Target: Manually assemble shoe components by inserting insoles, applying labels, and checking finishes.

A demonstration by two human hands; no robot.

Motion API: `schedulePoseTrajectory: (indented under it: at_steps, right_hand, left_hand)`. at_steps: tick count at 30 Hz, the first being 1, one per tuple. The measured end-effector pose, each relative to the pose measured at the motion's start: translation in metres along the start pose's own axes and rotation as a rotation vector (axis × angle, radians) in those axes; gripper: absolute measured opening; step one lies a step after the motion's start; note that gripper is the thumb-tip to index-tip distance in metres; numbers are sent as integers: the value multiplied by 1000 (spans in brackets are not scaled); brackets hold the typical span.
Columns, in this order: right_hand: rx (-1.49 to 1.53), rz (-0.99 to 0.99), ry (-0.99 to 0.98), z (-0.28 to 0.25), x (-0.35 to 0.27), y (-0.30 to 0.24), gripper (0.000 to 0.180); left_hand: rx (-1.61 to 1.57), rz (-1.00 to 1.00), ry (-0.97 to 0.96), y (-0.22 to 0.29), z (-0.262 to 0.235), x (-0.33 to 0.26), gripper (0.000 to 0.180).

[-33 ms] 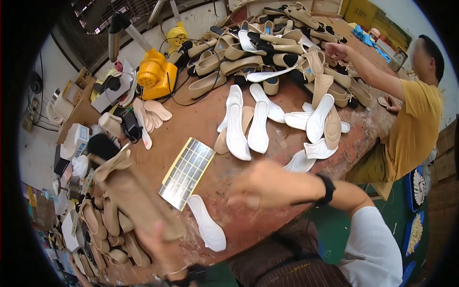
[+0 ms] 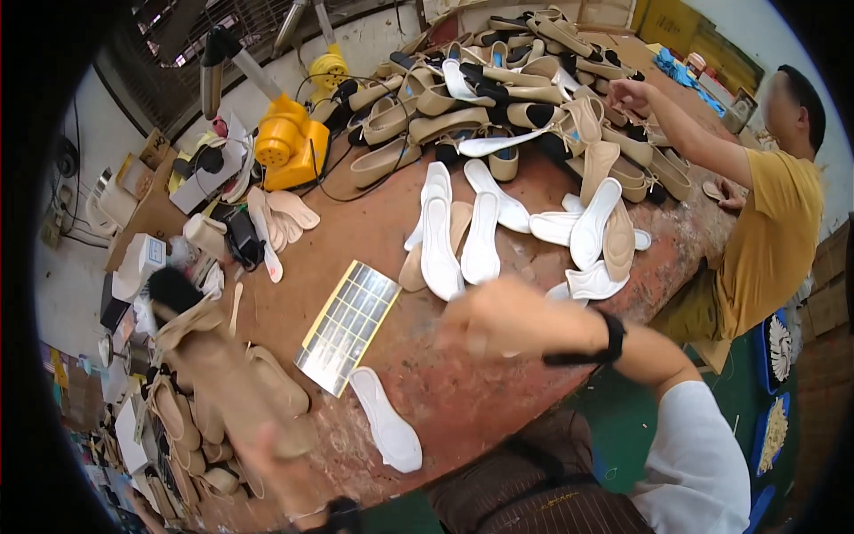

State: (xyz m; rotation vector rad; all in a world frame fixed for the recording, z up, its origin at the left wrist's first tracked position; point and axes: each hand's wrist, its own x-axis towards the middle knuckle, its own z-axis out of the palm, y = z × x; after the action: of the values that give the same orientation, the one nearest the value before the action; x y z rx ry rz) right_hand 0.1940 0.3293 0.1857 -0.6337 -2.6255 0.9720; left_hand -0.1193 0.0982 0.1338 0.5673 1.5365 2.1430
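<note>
My left hand (image 2: 276,463) grips a beige flat shoe (image 2: 227,374) with a black toe, held at the left above other shoes. Both are smeared by motion. Over the table's middle is my right hand (image 2: 503,320), fingers curled in; whatever they hold, if anything, is blurred. A white insole (image 2: 387,418) lies near the front edge. Beside it is a silver label sheet (image 2: 347,325) with a yellow border. Several white insoles (image 2: 480,236) lie beyond my right hand. A beige shoe (image 2: 277,378) rests just right of the held one.
A big pile of beige-and-black shoes (image 2: 498,98) covers the back. A yellow lamp base (image 2: 289,142) stands back left, with peach insoles (image 2: 280,218) in front. More shoes (image 2: 178,418) lie at the left. A co-worker (image 2: 756,214) in yellow reaches into the pile from the right.
My left hand has carried the shoe slightly left, uncovering another beige shoe on the table. My right hand has shifted a little right and away from me.
</note>
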Motion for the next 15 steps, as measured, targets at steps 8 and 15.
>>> schedulePoseTrajectory:
  at_steps: [8,15]
  right_hand:
    - [-737,517,374,-47,49,287,37]
    - [-271,659,598,-83,50,264,23]
  left_hand:
    - [931,5,419,96,-257,169,71]
    - [1829,622,574,43,-183,166,74]
